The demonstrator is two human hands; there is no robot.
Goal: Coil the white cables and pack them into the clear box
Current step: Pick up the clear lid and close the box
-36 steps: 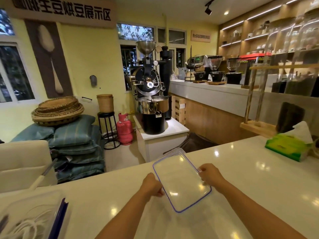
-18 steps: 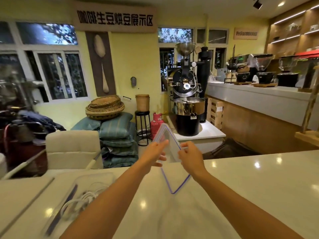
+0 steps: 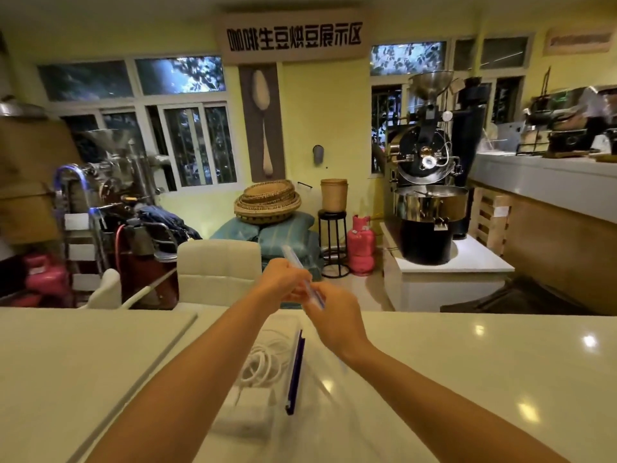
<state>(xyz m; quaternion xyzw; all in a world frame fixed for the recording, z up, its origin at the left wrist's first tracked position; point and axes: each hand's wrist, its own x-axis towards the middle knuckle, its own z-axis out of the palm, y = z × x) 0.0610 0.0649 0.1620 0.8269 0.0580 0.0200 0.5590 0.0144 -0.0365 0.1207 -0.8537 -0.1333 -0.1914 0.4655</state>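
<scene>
Left hand (image 3: 283,282) and right hand (image 3: 334,315), fingers of both pinching clear lid (image 3: 300,274), held edge-on, tilted, above table's far edge. Clear box (image 3: 247,426) on table (image 3: 467,379) beneath, near middle; coiled white cables (image 3: 263,365) inside.

A roaster (image 3: 429,195) stands right of a pink gas bottle (image 3: 360,243); baskets (image 3: 267,202) lie on what seem cushions (image 3: 287,235).

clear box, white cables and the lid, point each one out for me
clear box (image 3: 245,419), head view, near pale end of the box
white cables (image 3: 263,362), head view, coiled loops inside the box
lid (image 3: 293,259), head view, upper edge above the hands
</scene>
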